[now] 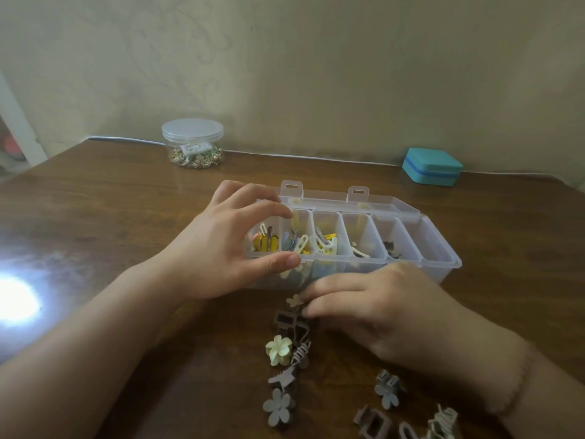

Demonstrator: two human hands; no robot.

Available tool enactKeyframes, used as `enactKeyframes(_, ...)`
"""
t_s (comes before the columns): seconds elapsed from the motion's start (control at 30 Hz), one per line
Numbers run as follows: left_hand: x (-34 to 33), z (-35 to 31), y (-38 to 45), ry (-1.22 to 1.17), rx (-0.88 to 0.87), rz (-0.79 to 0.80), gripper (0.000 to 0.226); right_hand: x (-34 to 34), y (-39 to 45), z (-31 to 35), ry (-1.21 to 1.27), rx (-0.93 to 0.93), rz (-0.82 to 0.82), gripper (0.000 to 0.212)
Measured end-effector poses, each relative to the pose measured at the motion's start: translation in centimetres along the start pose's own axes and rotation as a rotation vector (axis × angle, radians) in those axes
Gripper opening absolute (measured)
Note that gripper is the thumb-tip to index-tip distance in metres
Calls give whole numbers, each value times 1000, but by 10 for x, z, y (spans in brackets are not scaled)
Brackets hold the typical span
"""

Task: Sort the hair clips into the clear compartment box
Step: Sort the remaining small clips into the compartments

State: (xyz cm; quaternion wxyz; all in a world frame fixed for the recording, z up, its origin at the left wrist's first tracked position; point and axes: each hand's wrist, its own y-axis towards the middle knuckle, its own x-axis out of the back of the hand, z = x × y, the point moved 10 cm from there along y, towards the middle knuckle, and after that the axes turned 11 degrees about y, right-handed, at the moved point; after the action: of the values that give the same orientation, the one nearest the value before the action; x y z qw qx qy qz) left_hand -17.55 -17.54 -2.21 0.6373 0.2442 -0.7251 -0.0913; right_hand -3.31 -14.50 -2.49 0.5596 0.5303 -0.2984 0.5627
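head view: only one camera here
edges/room: clear compartment box (440, 248) sits mid-worktop, lid flipped back; bare wood left of it; loose hair clips (285, 359) crowd the near edge
surface: brown wooden worktop (95, 201) against a beige wall; lidded jar (193, 142) and teal case (432, 166) at the back
left hand (221, 245): thumb and fingers clamped on the box's left end
right hand (373, 308): fingers pinched together on a beige flower clip (294, 301) just in front of the box
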Motion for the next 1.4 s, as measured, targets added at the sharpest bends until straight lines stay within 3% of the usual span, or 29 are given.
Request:
enactKeyframes(0.13, 0, 0, 0, -4, 1, 9, 71, 12, -2, 1, 27, 22, -48, 23)
enactKeyframes(0.2, 0, 0, 0, -8, 5, 12, 71, 31, -9, -5, 199, -10, -144, 22)
enactKeyframes(0.27, 0, 0, 0, -10, 7, 15, 72, 62, -20, -18, 316, -86, -366, 22)
enactKeyframes(0.37, 0, 0, -1, -9, 0, 10, 72, 95, -41, -43, 212, -254, -692, 22)
enactKeyframes(0.47, 0, 0, -1, -15, 5, 12, 71, 87, -33, -45, 45, -302, -601, 24)
enactKeyframes(0.6, 0, 0, -1, -14, 8, 15, 72, 90, -28, -17, 97, -115, -616, 19)
enactKeyframes(0.67, 0, 1, 0, -14, 11, 19, 71, 68, -15, 3, 127, -4, -429, 18)
enactKeyframes(0.77, 1, 0, 0, -6, 0, 2, 70, 27, -4, 2, 15, -27, -128, 30)
enactKeyframes(0.87, 1, 0, 0, -1, -1, 3, 70, 6, -3, -11, -61, -98, -5, 43)
enactKeyframes(1.0, 0, 1, 0, -7, 5, 14, 71, 2, -5, -15, -72, -116, 60, 36)
enactKeyframes(1.1, -1, 1, 0, -13, 12, 22, 72, 25, -10, -15, 66, -133, -43, 27)
enactKeyframes(1.27, 0, 0, 0, -7, 11, 16, 72, 88, -28, -24, 116, -172, -563, 19)
enactKeyframes(1.4, 0, 1, 0, -12, 11, 12, 72, 86, -31, -40, 31, -268, -586, 22)
